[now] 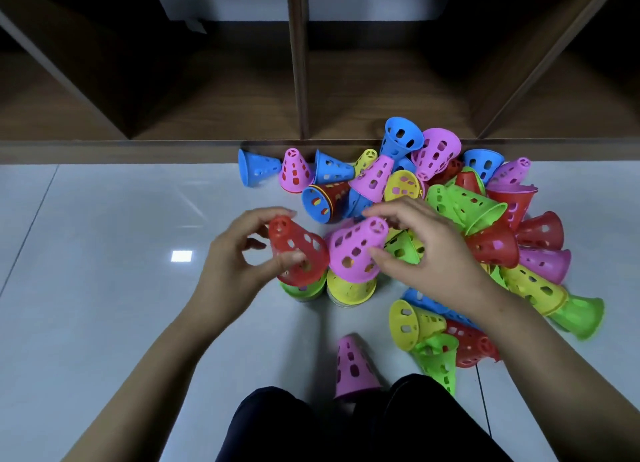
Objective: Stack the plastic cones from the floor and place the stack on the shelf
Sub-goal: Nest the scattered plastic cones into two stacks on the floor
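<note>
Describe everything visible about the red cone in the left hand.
The red cone is thin plastic, a tapered shell pierced with holes, its narrow top a small spoked ring. It tilts, top toward the upper left, wide rim over a green cone on the floor. The left hand pinches it, thumb on its near wall, fingers at the top.

Light falls from overhead: a small square glare (181,256) shines on the glossy floor (104,305) left of my left hand (225,271), with faint streaks toward the floor's far edge. The shelf (298,80) compartments are dim, nearly black at the back. The red cone (298,250) I grip and the pink cone (356,250) in my right hand (440,253) look soft with blur. Shelf boards splay outward at the view's edges.
</note>
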